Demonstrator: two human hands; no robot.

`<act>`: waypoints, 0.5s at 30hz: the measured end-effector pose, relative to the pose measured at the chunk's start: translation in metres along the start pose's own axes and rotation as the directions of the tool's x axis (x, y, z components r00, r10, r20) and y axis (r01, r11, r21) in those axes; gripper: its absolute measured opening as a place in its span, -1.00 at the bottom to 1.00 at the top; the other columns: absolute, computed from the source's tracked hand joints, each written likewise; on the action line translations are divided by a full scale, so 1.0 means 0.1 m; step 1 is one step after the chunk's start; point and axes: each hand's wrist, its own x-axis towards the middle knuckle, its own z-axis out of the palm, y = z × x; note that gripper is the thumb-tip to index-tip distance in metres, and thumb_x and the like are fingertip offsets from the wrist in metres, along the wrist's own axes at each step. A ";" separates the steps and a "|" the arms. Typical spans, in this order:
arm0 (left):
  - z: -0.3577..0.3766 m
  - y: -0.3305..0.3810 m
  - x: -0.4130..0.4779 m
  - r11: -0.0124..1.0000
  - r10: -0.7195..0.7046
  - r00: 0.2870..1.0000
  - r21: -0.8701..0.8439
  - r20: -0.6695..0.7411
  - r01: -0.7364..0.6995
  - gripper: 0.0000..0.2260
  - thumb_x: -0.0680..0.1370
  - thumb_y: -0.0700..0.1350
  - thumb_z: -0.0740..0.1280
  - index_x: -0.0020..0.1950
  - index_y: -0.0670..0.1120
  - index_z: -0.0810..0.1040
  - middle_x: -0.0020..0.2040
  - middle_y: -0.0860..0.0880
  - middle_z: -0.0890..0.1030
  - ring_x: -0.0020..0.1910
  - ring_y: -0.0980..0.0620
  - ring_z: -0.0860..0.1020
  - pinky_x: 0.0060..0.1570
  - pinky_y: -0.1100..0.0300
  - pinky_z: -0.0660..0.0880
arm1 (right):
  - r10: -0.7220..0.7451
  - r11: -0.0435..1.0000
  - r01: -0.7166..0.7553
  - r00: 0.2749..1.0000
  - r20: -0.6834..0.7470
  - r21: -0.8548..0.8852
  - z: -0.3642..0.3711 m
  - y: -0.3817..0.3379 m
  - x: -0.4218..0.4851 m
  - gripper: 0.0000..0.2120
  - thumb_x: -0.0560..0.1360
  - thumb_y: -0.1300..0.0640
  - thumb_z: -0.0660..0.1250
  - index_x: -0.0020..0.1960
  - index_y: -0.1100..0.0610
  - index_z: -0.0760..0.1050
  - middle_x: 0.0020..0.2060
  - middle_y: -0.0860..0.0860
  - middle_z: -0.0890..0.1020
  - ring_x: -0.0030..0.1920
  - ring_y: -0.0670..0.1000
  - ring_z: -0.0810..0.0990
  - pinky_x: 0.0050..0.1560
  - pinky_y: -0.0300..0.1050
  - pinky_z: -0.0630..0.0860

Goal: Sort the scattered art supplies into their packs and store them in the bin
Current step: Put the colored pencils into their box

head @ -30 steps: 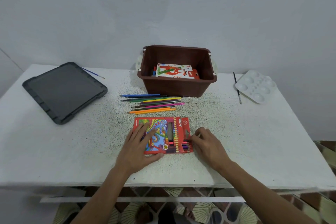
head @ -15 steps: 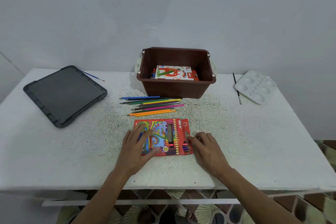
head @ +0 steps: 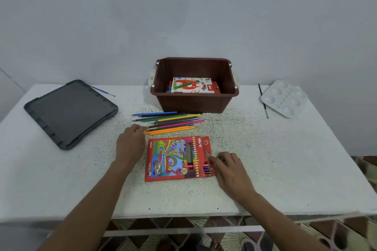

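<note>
**Pencil pack between two grips, both holds unclear**

Patterned floor (head: 224, 240) shows under the front edge, and both forearms are cut off by the frame. On the white speckled surface (head: 275, 159), the right grip (head: 230, 169) has bent fingers at the open right end of the colour pencil pack (head: 169, 159). I cannot tell if they pinch or only touch. The left grip (head: 130, 144) is curled at the tips of the loose pencils (head: 171, 122) (its thumb is hidden), so I cannot tell its hold either. Behind the pencils, the brown bin (head: 193, 104) holds an oil pastels box (head: 191, 85), which covers other items. At far left, a dark lid (head: 69, 112) hides part of a blue brush (head: 102, 90). At far right lie a black brush (head: 263, 100) and a palette (head: 283, 99), before a plain grey wall (head: 183, 16).
</note>
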 end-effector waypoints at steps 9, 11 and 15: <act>0.07 -0.11 0.01 0.998 0.023 0.999 0.058 -0.027 -0.021 -0.89 0.59 -0.14 0.34 0.03 -0.13 0.63 -0.07 -0.09 0.64 -0.16 -0.08 0.58 -0.24 0.10 0.49 | 0.009 1.000 -0.009 1.000 0.006 0.003 0.00 0.00 0.00 -0.75 0.59 0.08 0.19 0.23 0.10 0.45 -0.03 0.04 0.51 -0.11 0.01 0.40 -0.18 -0.07 0.46; 0.08 -0.11 -0.01 0.995 0.069 0.997 0.078 -0.029 -0.067 -0.87 0.50 -0.17 0.46 0.01 -0.17 0.62 -0.10 -0.14 0.64 -0.18 -0.13 0.59 -0.28 0.06 0.51 | 0.012 1.000 -0.012 1.000 0.013 0.002 -0.01 -0.01 0.00 -0.75 0.59 0.07 0.18 0.23 0.09 0.45 -0.03 0.04 0.51 -0.11 0.01 0.41 -0.18 -0.07 0.46; 0.08 -0.12 -0.07 0.982 0.144 0.989 0.127 -0.042 -0.137 -0.58 0.30 -0.14 0.63 0.11 -0.20 0.63 -0.07 -0.20 0.63 -0.18 -0.17 0.60 -0.29 0.04 0.53 | 0.014 1.000 -0.014 1.000 0.025 0.004 -0.01 -0.01 0.00 -0.75 0.61 0.06 0.17 0.23 0.10 0.47 -0.03 0.04 0.51 -0.12 0.01 0.41 -0.17 -0.08 0.45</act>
